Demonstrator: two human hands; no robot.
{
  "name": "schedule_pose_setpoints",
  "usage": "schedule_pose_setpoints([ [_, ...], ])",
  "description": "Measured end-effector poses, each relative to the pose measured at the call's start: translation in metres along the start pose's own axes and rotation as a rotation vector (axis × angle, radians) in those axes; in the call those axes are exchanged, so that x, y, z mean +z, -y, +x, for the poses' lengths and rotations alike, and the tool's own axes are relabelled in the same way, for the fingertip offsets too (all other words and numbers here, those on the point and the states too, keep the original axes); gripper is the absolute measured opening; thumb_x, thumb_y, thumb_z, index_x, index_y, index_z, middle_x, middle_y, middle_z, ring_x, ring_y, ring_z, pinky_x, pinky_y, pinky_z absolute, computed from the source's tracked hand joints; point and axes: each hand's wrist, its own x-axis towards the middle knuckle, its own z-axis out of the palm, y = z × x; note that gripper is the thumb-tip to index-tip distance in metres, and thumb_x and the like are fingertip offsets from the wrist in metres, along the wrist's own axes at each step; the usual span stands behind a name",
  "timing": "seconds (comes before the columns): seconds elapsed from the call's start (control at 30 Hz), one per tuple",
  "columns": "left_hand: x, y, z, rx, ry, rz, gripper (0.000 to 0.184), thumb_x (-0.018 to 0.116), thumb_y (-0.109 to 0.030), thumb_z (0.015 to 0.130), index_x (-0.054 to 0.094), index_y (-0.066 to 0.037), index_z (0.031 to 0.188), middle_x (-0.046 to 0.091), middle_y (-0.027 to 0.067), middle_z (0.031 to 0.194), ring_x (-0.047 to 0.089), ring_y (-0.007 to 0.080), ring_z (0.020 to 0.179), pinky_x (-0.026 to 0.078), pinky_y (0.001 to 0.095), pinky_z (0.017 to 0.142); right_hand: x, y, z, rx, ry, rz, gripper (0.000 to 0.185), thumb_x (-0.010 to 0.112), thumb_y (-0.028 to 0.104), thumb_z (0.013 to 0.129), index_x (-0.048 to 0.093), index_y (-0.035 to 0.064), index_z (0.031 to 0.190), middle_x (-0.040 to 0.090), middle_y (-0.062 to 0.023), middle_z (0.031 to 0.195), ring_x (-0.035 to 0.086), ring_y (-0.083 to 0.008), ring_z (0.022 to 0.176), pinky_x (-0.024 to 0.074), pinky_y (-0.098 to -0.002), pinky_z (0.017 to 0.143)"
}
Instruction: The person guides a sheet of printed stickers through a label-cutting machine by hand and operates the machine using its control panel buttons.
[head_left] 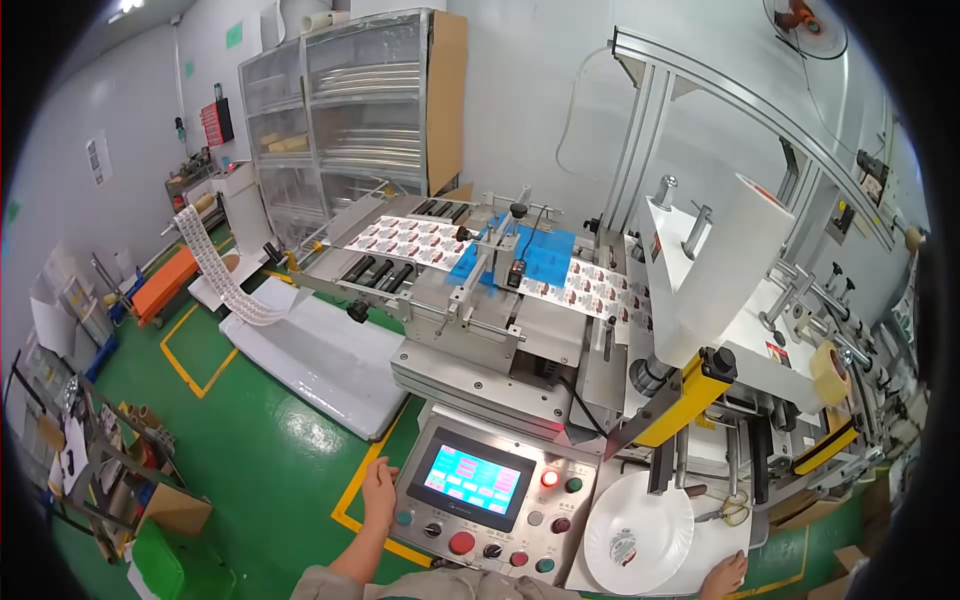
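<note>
My left hand (378,492) is beside the left edge of the control panel (415,478), fingers loosely extended and holding nothing that I can see. The panel has a lit touch screen (472,484), a glowing red button (549,478) and several other buttons and knobs. My right hand (723,577) rests by the right front edge of a white board (705,540), its fingers loosely apart and only partly visible. To its left, a white plate (640,510) lies on the board with a printed round label (623,547) on it. Scissors (728,508) lie behind the plate.
A printed label web (405,240) runs through the machine under a blue sheet (545,255). A large white roll (735,260) and a yellow bar (687,400) stand at right. At left, a label strip (215,265) hangs over a white tray (310,350); a green bin (165,560) stands lower left.
</note>
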Motion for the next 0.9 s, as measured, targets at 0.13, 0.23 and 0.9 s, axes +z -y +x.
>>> schedule_pose_setpoints([
  [0.13, 0.000, -0.002, 0.000, 0.001, -0.005, 0.008, 0.025, 0.041, -0.015, 0.092, 0.053, 0.000, 0.108, 0.061, 0.0117, 0.085, 0.059, 0.0177, 0.077, 0.047, 0.0286, 0.069, 0.010, -0.001, -0.002, 0.037, -0.058, -0.018, 0.025, 0.050, 0.025, 0.085, 0.062, 0.0087, 0.099, 0.059, -0.0117, 0.093, 0.058, -0.0270, 0.081, 0.0467, -0.0405, 0.061],
  [0.23, 0.001, -0.002, 0.000, -0.003, 0.006, 0.011, 0.025, 0.040, -0.017, 0.094, 0.053, -0.002, 0.109, 0.061, 0.0082, 0.086, 0.055, 0.0124, 0.075, 0.045, 0.0247, 0.068, 0.021, -0.002, -0.006, 0.065, -0.021, -0.002, 0.028, 0.046, 0.029, 0.087, 0.060, 0.0146, 0.107, 0.056, -0.0078, 0.102, 0.055, -0.0257, 0.086, 0.0457, -0.0432, 0.059],
  [0.9, 0.001, -0.007, -0.001, -0.010, 0.005, 0.031, 0.027, 0.041, -0.016, 0.093, 0.053, 0.002, 0.110, 0.061, 0.0098, 0.084, 0.057, 0.0136, 0.074, 0.046, 0.0254, 0.067, -0.019, 0.016, 0.008, 0.030, -0.452, -0.184, 0.025, 0.052, 0.032, 0.086, 0.064, 0.0118, 0.077, 0.060, -0.0070, 0.071, 0.053, -0.0228, 0.052, 0.0407, -0.0372, 0.044],
])
